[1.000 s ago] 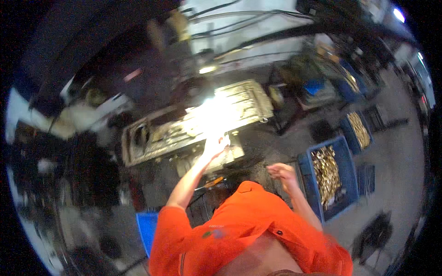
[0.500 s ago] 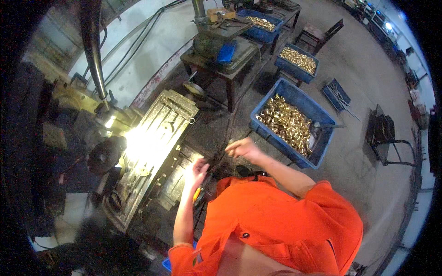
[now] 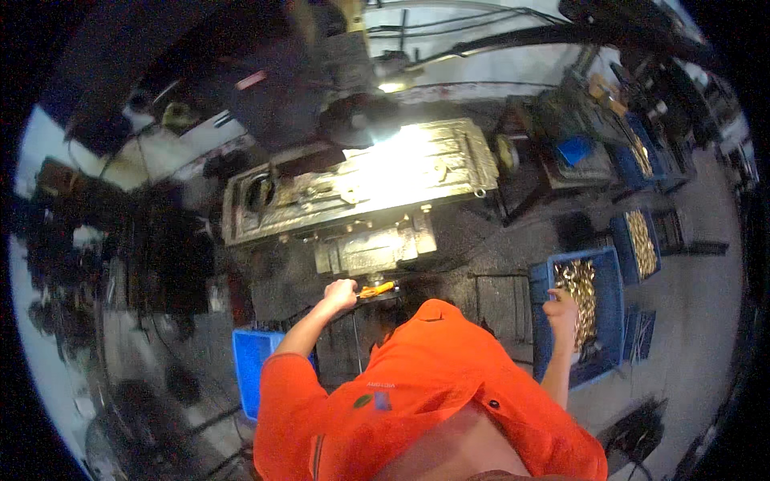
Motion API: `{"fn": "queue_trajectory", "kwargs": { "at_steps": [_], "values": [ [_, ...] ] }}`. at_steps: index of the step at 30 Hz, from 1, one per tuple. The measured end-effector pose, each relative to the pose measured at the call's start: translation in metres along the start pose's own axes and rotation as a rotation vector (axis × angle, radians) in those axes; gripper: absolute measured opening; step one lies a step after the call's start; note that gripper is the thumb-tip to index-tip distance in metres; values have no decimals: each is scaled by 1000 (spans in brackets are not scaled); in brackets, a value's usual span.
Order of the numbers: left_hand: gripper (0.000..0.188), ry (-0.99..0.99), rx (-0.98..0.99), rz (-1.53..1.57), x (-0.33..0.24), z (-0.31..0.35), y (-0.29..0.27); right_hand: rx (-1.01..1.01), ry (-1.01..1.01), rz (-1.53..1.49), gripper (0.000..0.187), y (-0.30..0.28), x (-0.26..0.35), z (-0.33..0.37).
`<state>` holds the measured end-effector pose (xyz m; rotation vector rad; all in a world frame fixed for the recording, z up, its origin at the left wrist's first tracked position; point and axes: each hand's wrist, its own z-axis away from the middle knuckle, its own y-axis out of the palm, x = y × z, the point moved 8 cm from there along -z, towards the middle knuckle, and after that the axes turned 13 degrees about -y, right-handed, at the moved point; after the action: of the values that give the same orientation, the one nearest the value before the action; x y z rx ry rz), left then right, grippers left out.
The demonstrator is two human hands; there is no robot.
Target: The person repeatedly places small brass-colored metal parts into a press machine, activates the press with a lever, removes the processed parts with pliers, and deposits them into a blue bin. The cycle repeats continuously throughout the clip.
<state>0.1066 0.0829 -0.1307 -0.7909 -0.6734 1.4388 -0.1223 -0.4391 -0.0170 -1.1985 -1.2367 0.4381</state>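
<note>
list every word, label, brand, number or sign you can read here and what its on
Orange shirt: one short line of small lettering on the front; I won't copy the wording.
Orange-handled tool, metal machine table: no lettering I can make out.
Blue bin of gold-coloured parts, blue bin at left: none readable.
Background: too dark or blurred to read.

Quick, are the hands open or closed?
Left hand: curled by the orange-handled tool; can't tell what's held.
Right hand: curled by the blue bin; can't tell either.
</note>
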Motion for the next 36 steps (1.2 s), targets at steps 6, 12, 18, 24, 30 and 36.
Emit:
{"fn": "queue_trajectory", "kwargs": {
  "at_steps": [6,12,18,24,30,36],
  "values": [
    [28,-33,-9,36,-4,11,20,379,-143,-417,41,65,155,-38],
    [22,401,-309,83,-65,71,-72,430,-809,-443,48,97,280,-38],
    [22,705,-402,349,-115,136,-141,1075,-739,-407,45,135,321,-25],
    [19,361,-124,1061,-36,67,-110,1150,-730,-117,25,133,321,-30],
    [15,128,-106,1119,37,45,-99,776,-650,223,27,150,331,-86],
    [18,173,-14,1210,38,28,-69,674,-585,76,30,150,397,-116]
  ]
}}
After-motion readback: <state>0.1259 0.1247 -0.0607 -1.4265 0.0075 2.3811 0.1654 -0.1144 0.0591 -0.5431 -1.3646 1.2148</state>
